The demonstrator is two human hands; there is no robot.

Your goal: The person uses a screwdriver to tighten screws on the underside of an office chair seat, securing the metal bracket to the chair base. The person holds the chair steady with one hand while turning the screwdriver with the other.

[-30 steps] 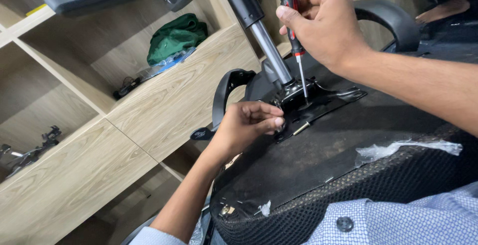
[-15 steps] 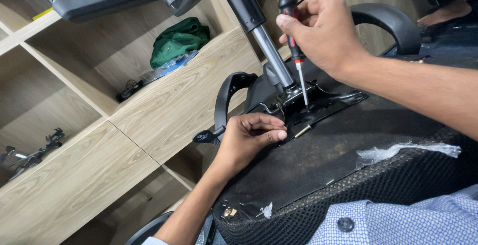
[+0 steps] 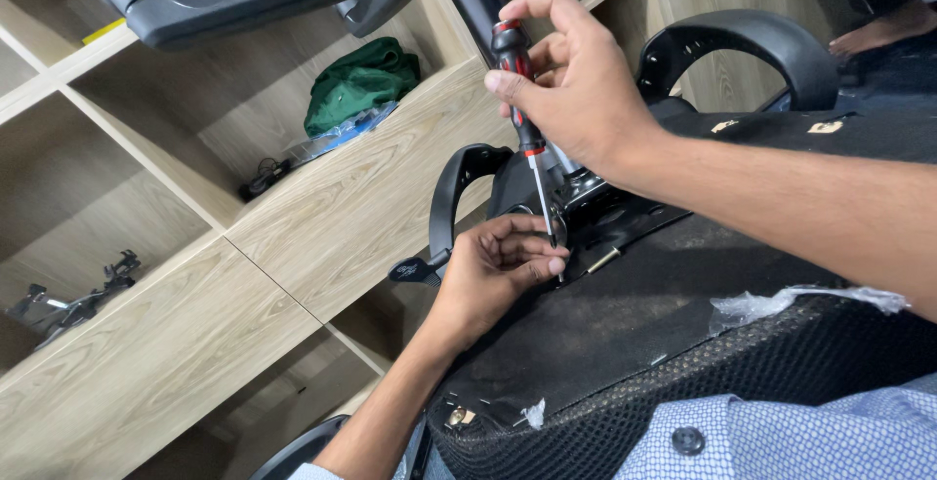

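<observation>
Against the upturned chair seat [image 3: 625,334], the left hand [image 3: 493,275] pinched something hidden at the screwdriver [image 3: 527,139] tip; above, the right hand [image 3: 576,90] gripped its handle. A slipping tip could jab those fingers. Shelves [image 3: 322,217] stood behind.

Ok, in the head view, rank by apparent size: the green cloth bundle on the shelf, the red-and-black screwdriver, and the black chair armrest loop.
1. Black chair armrest loop, though it is nearer the camera.
2. Green cloth bundle.
3. Red-and-black screwdriver, partly hidden by the right hand.

We see wooden shelving [image 3: 371,207] filling nine o'clock side; green cloth bundle [image 3: 359,80] at eleven o'clock; small black metal parts [image 3: 73,300] at nine o'clock.
</observation>
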